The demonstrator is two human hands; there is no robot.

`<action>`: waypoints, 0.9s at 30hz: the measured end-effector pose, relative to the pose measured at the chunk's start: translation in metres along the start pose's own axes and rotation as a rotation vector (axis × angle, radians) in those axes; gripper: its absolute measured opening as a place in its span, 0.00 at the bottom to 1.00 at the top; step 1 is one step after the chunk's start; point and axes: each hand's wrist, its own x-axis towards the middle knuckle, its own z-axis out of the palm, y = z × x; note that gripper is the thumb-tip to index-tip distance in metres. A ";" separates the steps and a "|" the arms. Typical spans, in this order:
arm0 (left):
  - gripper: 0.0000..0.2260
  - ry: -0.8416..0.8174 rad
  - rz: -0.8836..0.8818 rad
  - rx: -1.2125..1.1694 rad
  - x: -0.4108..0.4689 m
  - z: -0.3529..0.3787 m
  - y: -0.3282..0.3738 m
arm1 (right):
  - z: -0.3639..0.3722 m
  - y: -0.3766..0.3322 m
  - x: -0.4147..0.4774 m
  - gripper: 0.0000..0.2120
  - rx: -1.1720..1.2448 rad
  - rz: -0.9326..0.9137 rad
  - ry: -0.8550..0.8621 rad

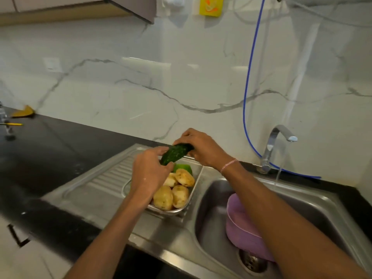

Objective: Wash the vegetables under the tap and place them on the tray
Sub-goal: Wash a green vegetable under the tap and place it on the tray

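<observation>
A dark green bumpy gourd (174, 154) hangs over the steel tray (192, 195), held at both ends. My left hand (149, 174) grips its lower near end and my right hand (201, 149) grips its far upper end. In the tray lie several yellowish potatoes (163, 197) and a light green vegetable (184, 168), partly hidden behind my left hand. The tray stands on the ribbed steel draining board (108, 176) left of the sink basin (314, 210). Water runs from the chrome tap (278, 137) at the back right.
A purple bowl (239, 224) lies tilted in the basin above the drain (252, 261). A blue hose (250, 81) hangs down the marble wall behind the tap. The black counter (50, 141) stretches left, with a yellow pencil (13, 124) and a yellow-brown object (23, 112) at its far end.
</observation>
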 end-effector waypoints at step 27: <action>0.05 0.092 0.267 -0.049 -0.010 0.021 -0.004 | 0.017 0.047 -0.059 0.12 0.171 0.405 0.052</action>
